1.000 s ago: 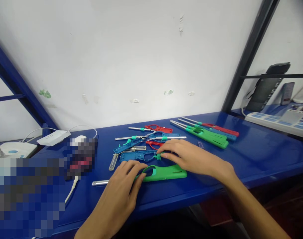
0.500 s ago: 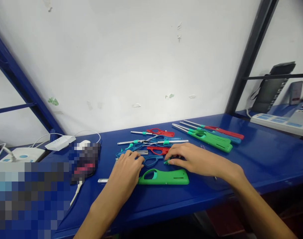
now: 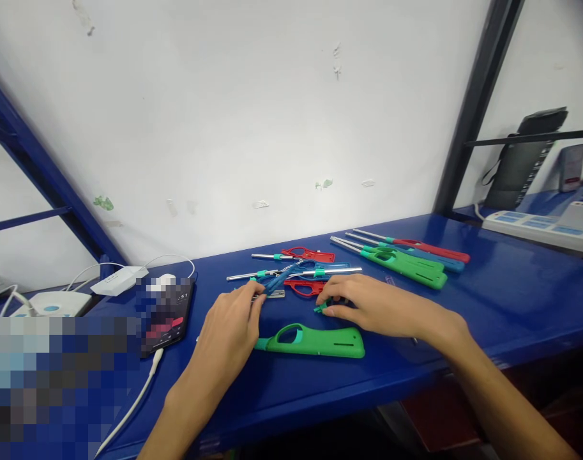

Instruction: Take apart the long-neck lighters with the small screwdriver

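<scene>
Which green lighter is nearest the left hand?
The green lighter lying alone near the front edge of the table, partly hidden by the left hand. The other green lighters overlap farther back right, beside a blue lighter and red lighter.

Left hand [image 3: 234,319] palm-down, thumb and fingers pinched. Right hand [image 3: 361,301] also pinching, fingers curled. Both inboard of worktop's [image 3: 301,380] front edge.
</scene>
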Motion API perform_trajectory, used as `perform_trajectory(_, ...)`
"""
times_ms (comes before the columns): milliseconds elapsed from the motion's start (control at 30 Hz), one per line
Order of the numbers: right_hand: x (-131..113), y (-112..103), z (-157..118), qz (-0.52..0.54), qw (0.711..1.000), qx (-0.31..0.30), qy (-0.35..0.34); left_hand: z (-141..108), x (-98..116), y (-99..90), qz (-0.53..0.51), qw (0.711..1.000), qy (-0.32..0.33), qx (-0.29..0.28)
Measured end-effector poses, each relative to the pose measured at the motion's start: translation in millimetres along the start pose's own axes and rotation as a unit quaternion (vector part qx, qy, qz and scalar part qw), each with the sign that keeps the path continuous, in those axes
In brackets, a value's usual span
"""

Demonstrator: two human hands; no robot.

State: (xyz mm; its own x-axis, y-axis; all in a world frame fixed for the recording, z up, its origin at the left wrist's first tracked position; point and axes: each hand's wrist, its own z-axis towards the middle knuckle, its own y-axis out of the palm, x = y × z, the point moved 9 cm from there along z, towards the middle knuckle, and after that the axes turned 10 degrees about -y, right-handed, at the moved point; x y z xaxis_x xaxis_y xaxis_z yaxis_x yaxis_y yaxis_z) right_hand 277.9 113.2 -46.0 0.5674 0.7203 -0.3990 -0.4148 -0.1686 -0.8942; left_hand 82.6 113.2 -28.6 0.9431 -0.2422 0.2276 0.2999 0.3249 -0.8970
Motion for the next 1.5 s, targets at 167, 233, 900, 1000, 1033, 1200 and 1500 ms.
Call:
perform_trajectory(167,-1,0,1,-0.001,1.0,-0.003,-0.001,4,-27,-12.3,-0.113,0.988,-0.1,0.021)
perform_trajectory(233,-1,0,1,0.002,1.0,0.001,-0.003,5,-31,-13.2,-0.108,0.987,-0.115,0.015)
perform_trajectory(900,-24,-20,9,-0.009,0.993,0.114,-0.036,-21,33,-9.3,-0.12,0.982,0.143,0.03)
perform_trajectory(1000,-21,-34,5,-0.031,0.989,0.144,-0.019,-13,25,-26.5,-0.095,0.987,0.104,0.079)
perform_trajectory(1033,-14,-45,-1,-0.046,0.984,0.175,0.003,-7,18,-30.9,-0.059,0.992,0.073,0.085)
perform_trajectory(1200,51,-89,-46,-0.068,0.934,0.307,0.169,23,-24,-15.2,0.16,0.982,-0.056,-0.088)
perform_trajectory(1500,121,-84,-69,-0.118,0.912,0.256,0.298,58,-26,19.7,0.137,0.981,0.009,-0.138)
